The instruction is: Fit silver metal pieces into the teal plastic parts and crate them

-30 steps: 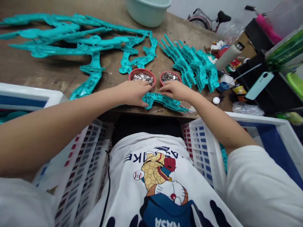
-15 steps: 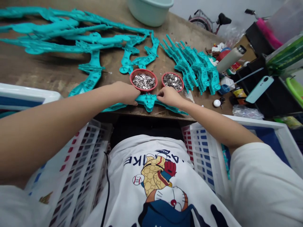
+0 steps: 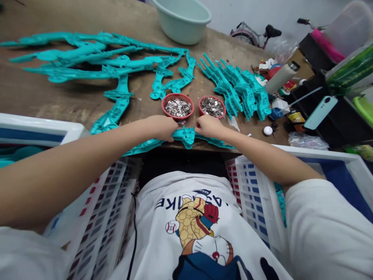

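Note:
A long teal plastic part (image 3: 188,137) with a raised middle lies along the table's front edge. My left hand (image 3: 164,127) is closed on it just left of the middle, the thumb lying towards me. Against the part's right side, my right hand (image 3: 210,126) has its fingers bent and pressed together; whether they also pinch a small piece is hidden. Directly beyond the hands stand two red baskets of small metal clips, the left basket (image 3: 163,107) with brighter clips and the right basket (image 3: 201,109) with darker ones.
More teal parts (image 3: 87,74) lie piled at the left, and stacked ones (image 3: 241,87) stand at the right. A pale green basin (image 3: 183,23) sits at the back. White crates (image 3: 256,194) flank my lap. A bottle (image 3: 281,77) and a phone (image 3: 320,112) are at the right.
The view has tilted, so the table and everything on it appear lower in the picture. Both hands stay at the same places on the teal part.

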{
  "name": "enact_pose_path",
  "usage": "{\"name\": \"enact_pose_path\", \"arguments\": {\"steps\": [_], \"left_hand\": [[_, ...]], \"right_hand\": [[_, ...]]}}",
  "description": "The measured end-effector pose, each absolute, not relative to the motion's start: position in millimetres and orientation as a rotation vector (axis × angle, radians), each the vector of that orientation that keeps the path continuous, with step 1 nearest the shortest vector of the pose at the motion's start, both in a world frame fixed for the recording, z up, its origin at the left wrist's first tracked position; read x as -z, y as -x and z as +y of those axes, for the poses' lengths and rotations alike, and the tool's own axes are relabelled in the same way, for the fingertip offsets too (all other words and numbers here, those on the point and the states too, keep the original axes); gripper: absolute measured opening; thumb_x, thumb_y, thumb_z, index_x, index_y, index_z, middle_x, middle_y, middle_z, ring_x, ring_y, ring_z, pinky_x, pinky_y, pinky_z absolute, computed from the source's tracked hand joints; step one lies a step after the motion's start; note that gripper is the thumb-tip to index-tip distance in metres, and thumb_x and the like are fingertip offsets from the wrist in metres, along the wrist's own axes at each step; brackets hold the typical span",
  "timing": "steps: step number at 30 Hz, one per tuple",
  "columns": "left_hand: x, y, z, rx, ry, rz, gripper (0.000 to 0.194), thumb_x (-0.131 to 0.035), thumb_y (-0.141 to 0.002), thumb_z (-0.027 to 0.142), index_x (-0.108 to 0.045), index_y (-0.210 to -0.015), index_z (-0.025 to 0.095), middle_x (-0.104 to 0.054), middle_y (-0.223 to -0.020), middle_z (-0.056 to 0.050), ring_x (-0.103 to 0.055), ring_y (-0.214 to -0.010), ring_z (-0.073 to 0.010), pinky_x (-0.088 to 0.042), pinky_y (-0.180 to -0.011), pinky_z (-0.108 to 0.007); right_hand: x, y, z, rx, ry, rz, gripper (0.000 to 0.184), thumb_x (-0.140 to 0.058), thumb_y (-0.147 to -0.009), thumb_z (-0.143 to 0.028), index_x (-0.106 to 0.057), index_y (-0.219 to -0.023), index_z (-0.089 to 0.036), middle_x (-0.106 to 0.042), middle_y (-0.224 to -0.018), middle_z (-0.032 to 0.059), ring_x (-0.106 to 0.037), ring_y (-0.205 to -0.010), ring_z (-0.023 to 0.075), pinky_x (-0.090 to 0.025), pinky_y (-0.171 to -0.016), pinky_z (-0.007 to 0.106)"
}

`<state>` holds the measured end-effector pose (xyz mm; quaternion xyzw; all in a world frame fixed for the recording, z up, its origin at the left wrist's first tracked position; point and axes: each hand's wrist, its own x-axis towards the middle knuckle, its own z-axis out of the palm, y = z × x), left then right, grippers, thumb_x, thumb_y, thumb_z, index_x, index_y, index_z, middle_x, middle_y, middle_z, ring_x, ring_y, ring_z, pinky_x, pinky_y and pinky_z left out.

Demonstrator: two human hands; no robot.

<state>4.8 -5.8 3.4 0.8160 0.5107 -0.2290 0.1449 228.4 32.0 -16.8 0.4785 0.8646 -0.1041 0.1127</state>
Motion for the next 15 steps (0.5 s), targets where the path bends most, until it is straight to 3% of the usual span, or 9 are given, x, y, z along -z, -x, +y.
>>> {"name": "enact_pose_path", "arguments": {"steps": [3,5,9,13,15], "left_hand": [[1,-1,-3,0.753,-2.379,1.444,0.087,-0.091,-0.104,0.039,-0.064,-0.185,0.026,-0.084,-0.155,-0.023,-0.084,-0.134,-0.046,-0.065,-0.11,-0.044],[4,1,-1,0.736,-2.391,1.439,0.1,-0.094,-0.102,0.045,-0.054,-0.192,0.025,-0.081,-0.161,-0.024,-0.082,-0.139,-0.0476,-0.065,-0.112,-0.045],[5,0,-2,0.681,-2.388,1.434,0.104,-0.098,-0.095,0.041,-0.058,-0.19,0.027,-0.082,-0.158,-0.022,-0.082,-0.139,-0.0459,-0.065,-0.114,-0.045],[3,-5,-5,0.634,-2.345,1.474,0.092,-0.095,-0.091,0.034,-0.071,-0.18,0.031,-0.087,-0.149,-0.017,-0.083,-0.135,-0.0425,-0.064,-0.113,-0.042],[4,-6,-5,0.598,-2.339,1.482,0.088,-0.094,-0.09,0.035,-0.074,-0.176,0.029,-0.087,-0.148,-0.018,-0.084,-0.135,-0.0428,-0.064,-0.114,-0.043]], "right_hand": [[11,-231,36,0.322,-1.384,2.621,0.026,-0.064,-0.119,-0.021,-0.088,-0.118,-0.014,-0.09,-0.129,0.0193,-0.081,-0.116,0.0322,-0.049,-0.087,0.035],[8,-234,41,0.49,-1.435,2.768,0.024,-0.061,-0.119,-0.021,-0.085,-0.117,-0.014,-0.089,-0.118,0.016,-0.08,-0.107,0.029,-0.052,-0.09,0.034],[4,-237,53,0.989,-1.636,3.073,0.022,-0.061,-0.118,-0.03,-0.079,-0.116,-0.018,-0.087,-0.106,0.0085,-0.08,-0.099,0.0252,-0.062,-0.096,0.035],[9,-235,68,1.258,-1.814,3.057,0.025,-0.072,-0.112,-0.033,-0.082,-0.129,-0.019,-0.09,-0.134,0.0131,-0.085,-0.128,0.0288,-0.068,-0.119,0.043],[14,-235,76,1.515,-1.755,2.969,0.047,-0.077,-0.107,-0.028,-0.078,-0.152,-0.017,-0.085,-0.156,0.0154,-0.08,-0.149,0.0294,-0.065,-0.132,0.046]]}}
